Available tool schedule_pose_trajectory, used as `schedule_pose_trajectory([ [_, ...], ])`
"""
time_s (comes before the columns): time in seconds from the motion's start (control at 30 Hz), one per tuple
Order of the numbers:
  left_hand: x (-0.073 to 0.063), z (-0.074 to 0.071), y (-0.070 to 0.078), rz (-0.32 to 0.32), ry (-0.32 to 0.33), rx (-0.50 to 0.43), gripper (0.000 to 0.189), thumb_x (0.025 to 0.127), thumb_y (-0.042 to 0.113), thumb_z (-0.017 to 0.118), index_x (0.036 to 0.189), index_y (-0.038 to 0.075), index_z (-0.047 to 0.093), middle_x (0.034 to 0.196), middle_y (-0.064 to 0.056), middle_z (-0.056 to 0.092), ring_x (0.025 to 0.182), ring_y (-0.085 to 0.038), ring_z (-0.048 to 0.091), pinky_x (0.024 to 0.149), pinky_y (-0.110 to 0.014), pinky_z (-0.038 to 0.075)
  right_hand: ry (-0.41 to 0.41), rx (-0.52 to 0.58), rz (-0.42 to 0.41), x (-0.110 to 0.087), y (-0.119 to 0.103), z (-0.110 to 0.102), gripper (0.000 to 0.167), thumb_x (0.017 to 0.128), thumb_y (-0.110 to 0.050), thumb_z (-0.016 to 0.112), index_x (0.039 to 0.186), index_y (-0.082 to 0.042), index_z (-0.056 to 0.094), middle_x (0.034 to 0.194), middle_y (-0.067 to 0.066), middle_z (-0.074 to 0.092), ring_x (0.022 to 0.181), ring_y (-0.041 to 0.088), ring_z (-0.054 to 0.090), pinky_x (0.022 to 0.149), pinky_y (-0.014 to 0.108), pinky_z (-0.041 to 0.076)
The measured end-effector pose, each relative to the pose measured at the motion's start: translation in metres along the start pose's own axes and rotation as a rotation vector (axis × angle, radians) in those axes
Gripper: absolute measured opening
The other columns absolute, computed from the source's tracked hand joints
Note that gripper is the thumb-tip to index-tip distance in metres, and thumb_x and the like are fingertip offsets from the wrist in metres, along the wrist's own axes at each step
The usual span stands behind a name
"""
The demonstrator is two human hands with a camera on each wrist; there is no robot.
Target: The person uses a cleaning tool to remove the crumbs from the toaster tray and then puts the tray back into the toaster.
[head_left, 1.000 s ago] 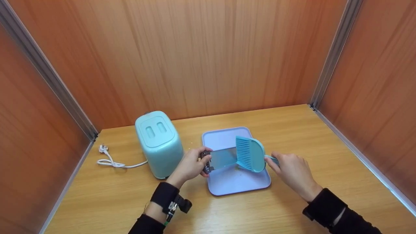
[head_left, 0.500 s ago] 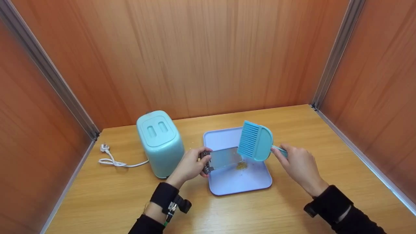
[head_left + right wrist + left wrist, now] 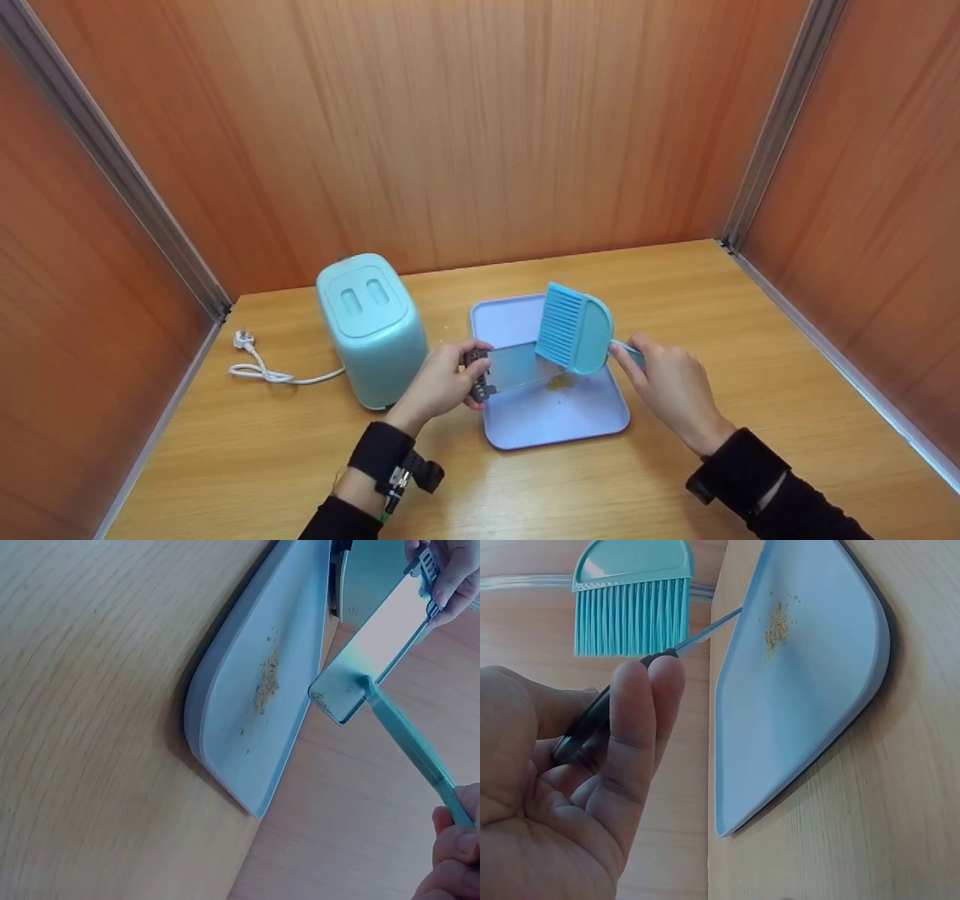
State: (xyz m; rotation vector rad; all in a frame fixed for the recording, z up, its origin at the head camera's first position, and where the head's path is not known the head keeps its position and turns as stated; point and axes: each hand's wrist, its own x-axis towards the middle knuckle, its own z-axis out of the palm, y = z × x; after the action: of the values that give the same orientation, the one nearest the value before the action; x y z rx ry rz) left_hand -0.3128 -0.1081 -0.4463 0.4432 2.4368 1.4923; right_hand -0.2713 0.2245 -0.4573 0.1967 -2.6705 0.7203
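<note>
Metal tray [image 3: 511,367] above purple tray [image 3: 555,424]; long axis crosswise, free end pointing right; dark end pinched in left hand [image 3: 442,381]; brush [image 3: 581,334], bristles leftward, partly hides the free end; right hand [image 3: 675,390] grips its handle; crumbs [image 3: 559,382] below; toaster [image 3: 379,345] beside left hand.

No legible text, label, brand, number or sign is appearing on any surface in the three views.

Wood-grain panels [image 3: 495,135] with metal corner strips [image 3: 776,124] border a wooden tabletop [image 3: 247,465].
</note>
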Motion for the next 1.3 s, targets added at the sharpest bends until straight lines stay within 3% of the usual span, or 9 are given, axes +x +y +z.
schedule_pose_trajectory([
  [0.2,-0.001,-0.001,-0.001,-0.006,0.010,0.002,0.030,0.111,0.012,0.058,0.140,0.006,0.066,0.095,-0.013,0.065,0.062,-0.017,0.070,0.063,-0.036,0.068,-0.045,-0.045,0.011,0.000,0.007,0.000,0.029,0.108,-0.032,0.068,0.100,-0.005,0.072,0.062,-0.004,0.043,0.053,0.012,0.047,0.049,0.021,0.031],
  [0.37,-0.003,-0.002,0.000,0.000,0.012,0.016,0.030,0.111,0.011,0.058,0.140,0.005,0.065,0.093,-0.012,0.065,0.062,-0.016,0.070,0.061,-0.034,0.067,-0.049,-0.091,0.014,-0.002,0.012,-0.004,0.030,0.107,-0.032,0.068,0.097,-0.005,0.072,0.061,-0.004,0.040,0.052,0.013,0.045,0.049,0.022,0.027],
  [0.7,-0.002,-0.003,0.002,-0.024,0.016,0.038,0.031,0.112,0.012,0.057,0.141,0.006,0.065,0.095,-0.012,0.067,0.065,-0.017,0.070,0.072,-0.048,0.069,0.009,-0.073,0.000,-0.002,0.007,-0.011,0.029,0.107,-0.032,0.068,0.106,-0.003,0.074,0.062,-0.002,0.044,0.054,0.014,0.046,0.051,0.023,0.031],
  [0.97,-0.003,-0.002,0.002,-0.005,0.004,0.044,0.030,0.111,0.011,0.058,0.140,0.005,0.066,0.097,-0.013,0.065,0.064,-0.017,0.069,0.062,-0.035,0.068,0.053,-0.072,-0.045,-0.002,0.006,-0.004,0.022,0.106,-0.028,0.070,0.105,-0.006,0.070,0.063,-0.002,0.043,0.053,0.013,0.044,0.051,0.023,0.032],
  [1.3,-0.003,-0.001,0.004,0.004,0.002,0.043,0.029,0.111,0.011,0.058,0.139,0.006,0.066,0.097,-0.012,0.065,0.063,-0.015,0.068,0.062,-0.033,0.067,0.016,-0.086,-0.058,-0.005,0.011,0.000,0.023,0.107,-0.030,0.069,0.098,-0.009,0.066,0.064,-0.003,0.041,0.053,0.011,0.043,0.049,0.022,0.028],
])
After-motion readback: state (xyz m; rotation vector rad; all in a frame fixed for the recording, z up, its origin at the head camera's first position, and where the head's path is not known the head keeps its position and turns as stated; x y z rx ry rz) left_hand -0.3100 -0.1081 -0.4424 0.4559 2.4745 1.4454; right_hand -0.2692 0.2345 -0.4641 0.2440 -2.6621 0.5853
